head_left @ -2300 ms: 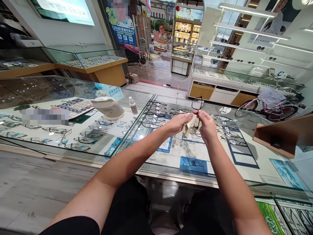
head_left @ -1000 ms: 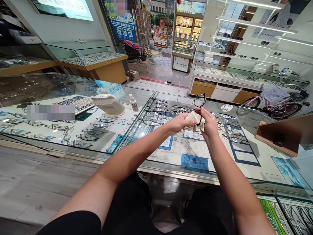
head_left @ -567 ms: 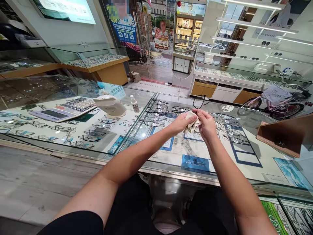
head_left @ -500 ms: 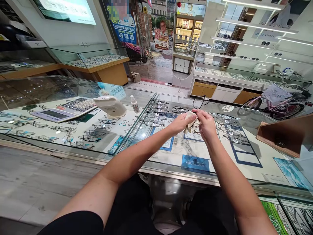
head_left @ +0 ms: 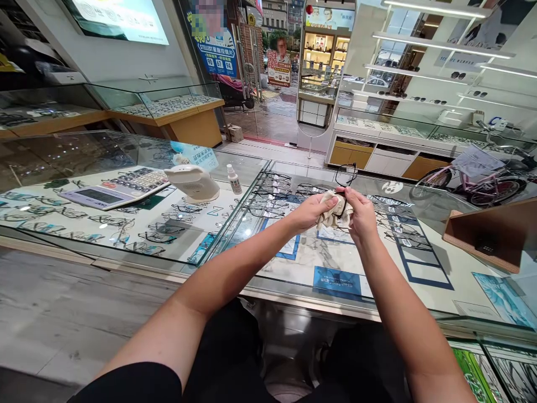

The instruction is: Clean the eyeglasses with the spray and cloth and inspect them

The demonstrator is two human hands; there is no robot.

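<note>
Both my hands are raised over a glass display counter [head_left: 293,263]. My left hand [head_left: 309,211] is closed on a beige cleaning cloth [head_left: 333,210], pressed against one lens. My right hand [head_left: 361,215] pinches a pair of black-framed glasses [head_left: 344,174]; one lens sticks up above my fingers, the other is wrapped in the cloth. The two hands touch at the cloth.
Rows of spectacle frames [head_left: 268,193] lie under the glass. On the counter to the left stand a small spray bottle [head_left: 232,180], a white rounded device [head_left: 193,183] and a large calculator [head_left: 113,189]. A wooden box [head_left: 490,235] sits at right, a pink bicycle [head_left: 470,182] beyond.
My hands keep working the cloth over the glasses in small motions; they rose slightly, dipped, and now sit a little to the right. The grip is unchanged.
</note>
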